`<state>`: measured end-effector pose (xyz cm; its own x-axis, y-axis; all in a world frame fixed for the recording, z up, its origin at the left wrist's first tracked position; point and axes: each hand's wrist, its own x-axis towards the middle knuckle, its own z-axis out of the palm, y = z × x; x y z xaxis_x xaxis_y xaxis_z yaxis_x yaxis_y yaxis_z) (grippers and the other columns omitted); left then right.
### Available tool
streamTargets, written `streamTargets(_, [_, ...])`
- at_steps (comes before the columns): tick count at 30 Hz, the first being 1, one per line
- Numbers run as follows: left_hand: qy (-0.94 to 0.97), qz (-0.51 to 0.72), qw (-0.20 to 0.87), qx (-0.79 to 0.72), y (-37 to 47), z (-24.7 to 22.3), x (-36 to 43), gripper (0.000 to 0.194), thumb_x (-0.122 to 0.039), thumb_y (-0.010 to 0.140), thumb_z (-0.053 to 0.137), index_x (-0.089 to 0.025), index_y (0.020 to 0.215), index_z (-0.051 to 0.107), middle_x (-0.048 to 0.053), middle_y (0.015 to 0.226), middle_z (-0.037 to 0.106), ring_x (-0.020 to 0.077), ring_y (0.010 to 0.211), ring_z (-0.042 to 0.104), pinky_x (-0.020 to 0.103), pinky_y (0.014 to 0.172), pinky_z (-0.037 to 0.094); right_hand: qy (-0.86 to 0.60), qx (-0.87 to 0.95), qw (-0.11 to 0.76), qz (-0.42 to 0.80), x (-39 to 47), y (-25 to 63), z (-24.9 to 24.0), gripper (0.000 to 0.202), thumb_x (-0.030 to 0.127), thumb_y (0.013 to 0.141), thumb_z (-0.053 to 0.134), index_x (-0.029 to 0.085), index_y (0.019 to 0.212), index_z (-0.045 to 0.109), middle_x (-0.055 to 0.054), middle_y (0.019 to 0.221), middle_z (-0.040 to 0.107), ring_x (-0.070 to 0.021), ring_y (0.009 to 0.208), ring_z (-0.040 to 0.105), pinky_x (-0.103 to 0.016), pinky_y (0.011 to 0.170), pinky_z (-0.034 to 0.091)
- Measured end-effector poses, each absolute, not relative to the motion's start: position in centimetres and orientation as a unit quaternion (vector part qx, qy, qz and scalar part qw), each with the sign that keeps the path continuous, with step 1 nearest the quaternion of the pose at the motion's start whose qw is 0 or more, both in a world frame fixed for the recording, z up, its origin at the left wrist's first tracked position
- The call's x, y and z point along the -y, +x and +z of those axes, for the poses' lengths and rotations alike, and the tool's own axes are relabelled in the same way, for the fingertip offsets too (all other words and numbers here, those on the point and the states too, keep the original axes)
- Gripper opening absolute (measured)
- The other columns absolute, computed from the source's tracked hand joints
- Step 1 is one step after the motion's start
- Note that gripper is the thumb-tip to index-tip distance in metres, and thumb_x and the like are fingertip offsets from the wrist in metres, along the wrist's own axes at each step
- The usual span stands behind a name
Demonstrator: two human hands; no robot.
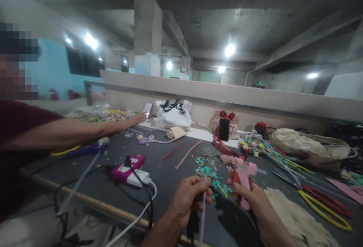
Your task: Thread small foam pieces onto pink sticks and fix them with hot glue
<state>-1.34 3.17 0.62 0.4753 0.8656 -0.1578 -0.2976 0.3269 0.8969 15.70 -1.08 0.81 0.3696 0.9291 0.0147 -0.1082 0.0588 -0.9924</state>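
A magenta-and-white plastic power strip (133, 164) lies on the dark grey desk (167, 177), a white charger (138, 178) plugged into it. Farther back, a white plastic bag with black lettering (172, 116) sits before the long cream partition (184, 84). To its right, a dark-screened phone (224, 129) stands upright. Metal scissors with red and yellow handles (301, 192) lie rightmost of these. At left, a co-worker's bare arm (93, 131) extends to another phone (148, 108).
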Motion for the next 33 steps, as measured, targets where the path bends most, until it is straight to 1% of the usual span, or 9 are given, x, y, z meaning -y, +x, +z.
streamTargets(2, [0.429, 0.403, 0.737, -0.332, -1.3, 0.7, -3.0, 0.025, -0.035, 0.055, 0.064, -0.013, 0.06, 0.053, -0.001, 0.051, 0.059, 0.0078, 0.039, 0.052, 0.013, 0.029, 0.027, -0.532, 0.373, 0.63, 0.425, 1.6, 15.4, 1.0, 0.046, 0.041, 0.051, 0.066, 0.016, 0.088, 0.055, -0.001, 0.064, 0.061, -0.0078, 0.039, 0.045, -0.017, 0.031, 0.031])
streamTargets(6, [0.43, 0.418, 0.725, -0.338, -1.4, 0.9, -2.8, 0.024, -0.034, 0.055, 0.064, -0.013, 0.059, 0.052, -0.001, 0.051, 0.059, 0.0071, 0.04, 0.052, 0.013, 0.031, 0.028, -0.528, 0.401, 0.612, 0.431, 2.7, 15.2, 1.1, 0.045, 0.051, 0.058, 0.058, 0.015, 0.084, 0.057, 0.003, 0.043, 0.052, -0.0085, 0.035, 0.043, -0.016, 0.031, 0.029])
streamTargets(12, [0.43, 0.407, 0.731, -0.341, -1.5, 0.9, -2.8, 0.025, -0.035, 0.053, 0.065, -0.013, 0.059, 0.054, 0.0, 0.055, 0.059, 0.0073, 0.044, 0.051, 0.013, 0.033, 0.029, -0.545, 0.452, 0.564, 0.425, 3.6, 15.7, 0.4, 0.047, 0.056, 0.067, 0.045, 0.015, 0.088, 0.054, 0.001, 0.044, 0.056, -0.0077, 0.033, 0.042, -0.017, 0.034, 0.026])
streamTargets(14, [0.436, 0.42, 0.717, -0.346, -1.6, 1.0, -2.7, 0.024, -0.034, 0.054, 0.065, -0.012, 0.059, 0.055, -0.001, 0.054, 0.058, 0.0045, 0.042, 0.048, 0.012, 0.033, 0.026, -0.547, 0.463, 0.559, 0.417, 3.8, 15.7, 0.3, 0.046, 0.055, 0.068, 0.045, 0.015, 0.088, 0.053, 0.0, 0.047, 0.057, -0.0075, 0.033, 0.042, -0.017, 0.034, 0.025])
streamTargets(17, [0.449, 0.412, 0.709, -0.355, -1.7, 1.1, -2.7, 0.024, -0.034, 0.056, 0.064, -0.012, 0.055, 0.054, -0.002, 0.05, 0.056, -0.0002, 0.032, 0.035, 0.012, 0.028, 0.015, -0.546, 0.478, 0.553, 0.409, 4.3, 15.6, 0.3, 0.045, 0.055, 0.068, 0.045, 0.014, 0.085, 0.053, -0.001, 0.046, 0.057, -0.0072, 0.032, 0.041, -0.016, 0.033, 0.025])
streamTargets(20, [0.458, 0.381, 0.731, -0.332, -1.7, 0.9, -2.9, 0.027, -0.038, 0.06, 0.06, -0.012, 0.056, 0.054, -0.003, 0.043, 0.052, -0.0009, 0.025, 0.027, 0.013, 0.026, 0.011, -0.557, 0.472, 0.55, 0.407, 4.7, 15.4, 0.4, 0.048, 0.058, 0.066, 0.043, 0.014, 0.085, 0.053, -0.001, 0.045, 0.057, -0.0074, 0.031, 0.04, -0.017, 0.033, 0.025])
streamTargets(25, [0.442, 0.39, 0.742, -0.317, -1.5, 0.6, -2.9, 0.023, -0.034, 0.062, 0.059, -0.011, 0.061, 0.057, -0.001, 0.049, 0.056, 0.0003, 0.029, 0.037, 0.012, 0.027, 0.019, -0.58, 0.444, 0.542, 0.415, 5.3, 14.8, 0.7, 0.055, 0.061, 0.065, 0.04, 0.015, 0.09, 0.054, -0.001, 0.044, 0.057, -0.0081, 0.031, 0.041, -0.017, 0.033, 0.026])
streamTargets(29, [0.446, 0.388, 0.74, -0.321, -1.6, 1.0, -2.8, 0.022, -0.033, 0.064, 0.057, -0.011, 0.061, 0.058, -0.002, 0.044, 0.055, 0.0008, 0.027, 0.038, 0.011, 0.026, 0.021, -0.596, 0.46, 0.518, 0.406, 5.8, 14.3, 0.9, 0.057, 0.065, 0.064, 0.036, 0.015, 0.085, 0.055, 0.0, 0.042, 0.054, -0.0082, 0.03, 0.038, -0.018, 0.032, 0.026])
streamTargets(33, [0.443, 0.392, 0.738, -0.325, -1.6, 1.2, -2.7, 0.02, -0.03, 0.064, 0.057, -0.011, 0.063, 0.059, -0.001, 0.047, 0.058, 0.0012, 0.027, 0.04, 0.011, 0.025, 0.022, -0.609, 0.48, 0.5, 0.385, 6.3, 14.0, 0.6, 0.058, 0.066, 0.063, 0.035, 0.015, 0.083, 0.054, 0.002, 0.039, 0.05, -0.008, 0.032, 0.035, -0.019, 0.035, 0.024])
